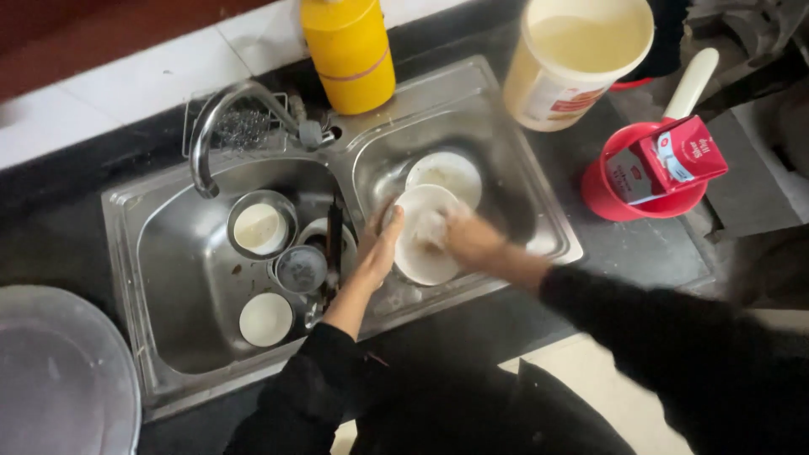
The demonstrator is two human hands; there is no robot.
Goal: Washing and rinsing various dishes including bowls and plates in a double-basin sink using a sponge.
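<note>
Saw a white plate [425, 244] tilted up over the right basin of a steel double sink [552, 240], lower edge near the basin's front wall. Gripped at its left rim by the left hand [379, 248], thumb across the face, fingers hidden behind. Pressed against its upper face by the right hand [472, 240], with a pale wad [431, 226], perhaps a sponge or cloth, under the fingertips. Too blurred to tell whether closed round the wad or laid flat on it.

Just behind, flat in the same basin: a second white plate [451, 173]. In the left basin: a steel bowl [261, 226], a small dark cup [301, 268], a white bowl [265, 318] and a dark utensil [334, 240] propped along the divider. Above these, a curved tap [211, 126]. On the back ledge, a yellow bottle [348, 50]; right of it, a pale bucket [581, 55]; further right, a red pot [611, 198] holding a red-and-white carton [674, 160]. At lower left, a large steel pan [59, 371].

Judged risky: only one rim pinched, likely wet and slick, so a hard push from the right could twist the plate free. Could then knock or chip against the plate behind or the steel wall. Could also splash onto the dark sleeves, both close to the basin.
</note>
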